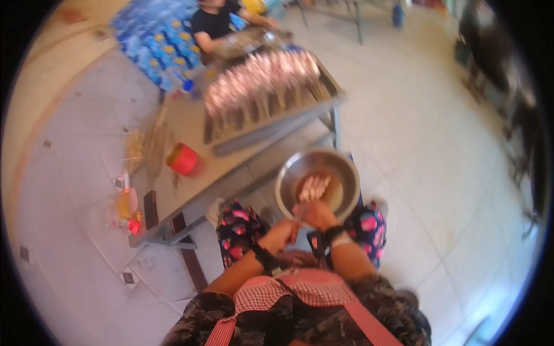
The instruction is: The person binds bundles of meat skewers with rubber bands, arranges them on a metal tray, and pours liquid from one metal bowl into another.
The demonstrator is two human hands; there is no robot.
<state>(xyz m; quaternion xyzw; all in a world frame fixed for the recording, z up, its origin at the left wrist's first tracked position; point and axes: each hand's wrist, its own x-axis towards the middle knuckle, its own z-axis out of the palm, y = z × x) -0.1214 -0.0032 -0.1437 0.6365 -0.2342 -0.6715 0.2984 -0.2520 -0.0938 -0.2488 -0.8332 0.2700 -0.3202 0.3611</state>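
A metal bowl (284, 183) stands between my knees, with small pale pink pieces, seemingly meat (315, 188), in brownish liquid at its bottom. My right hand (314, 214) is over the bowl's near rim, its fingers bent together. Just left of it and lower, my left hand (281, 235) is closed, its fingertips close to the right hand. Whatever the fingers pinch is too blurred and small to make out.
A table (202, 187) at front left bears a tray (248, 143) of pinkish skewered meat, a red cup (182, 159), thin sticks (157, 144) and a dark phone-like object (150, 209). Another person (214, 26) sits behind it. Dark blurred shapes (508, 86) line the right side.
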